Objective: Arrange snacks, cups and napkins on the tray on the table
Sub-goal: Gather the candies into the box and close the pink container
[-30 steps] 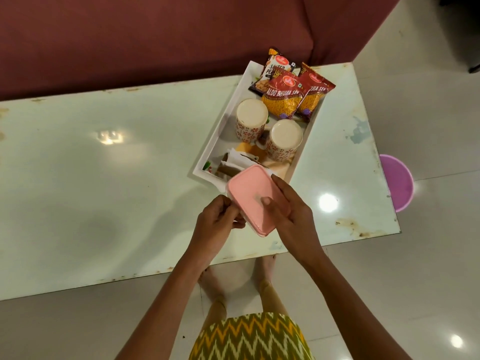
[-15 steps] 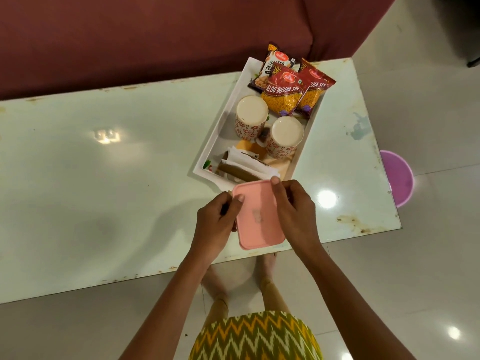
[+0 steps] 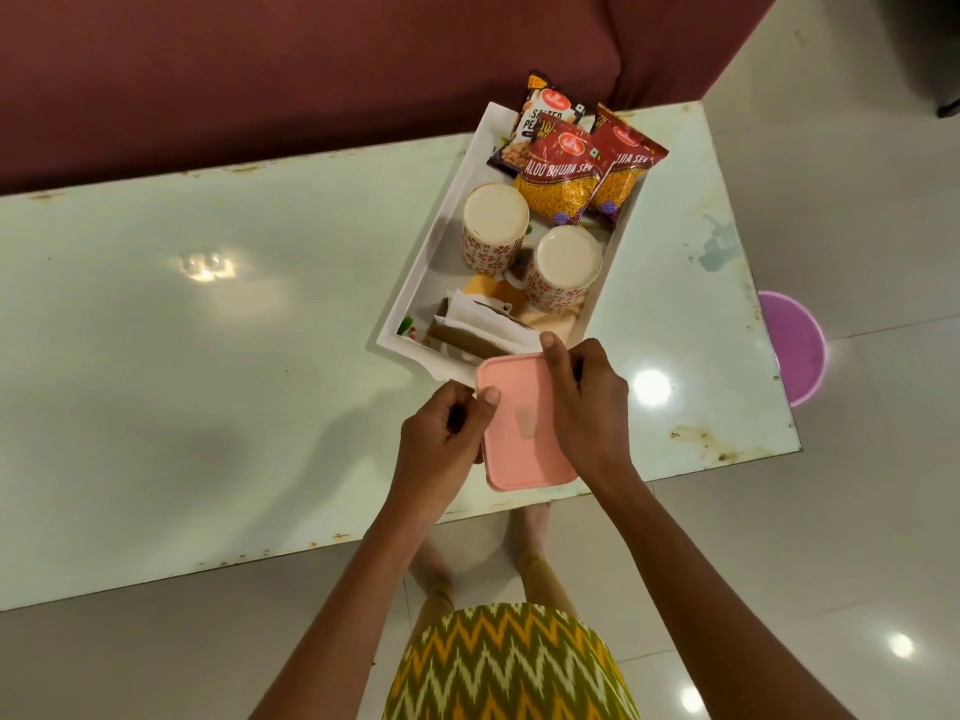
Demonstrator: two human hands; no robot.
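Observation:
A white tray (image 3: 439, 262) lies on the table's right part. It holds three snack packets (image 3: 563, 174) at its far end, two upturned patterned cups (image 3: 493, 228) (image 3: 566, 267) in the middle, and white napkins (image 3: 483, 322) with a brown holder at the near end. Just in front of the tray sits a pink lidded box (image 3: 519, 433). My left hand (image 3: 441, 433) grips the box's left edge, thumb on the lid. My right hand (image 3: 589, 402) grips its right side, fingers curled over the far corner.
The pale green glass table (image 3: 208, 356) stretches to the left. A maroon sofa (image 3: 311, 59) stands behind it. A purple stool (image 3: 792, 345) stands on the floor past the table's right edge. My feet are under the near edge.
The pink box has turned from tilted to lying flat and square in front of the tray. My right hand slid from the lid's top to its right side.

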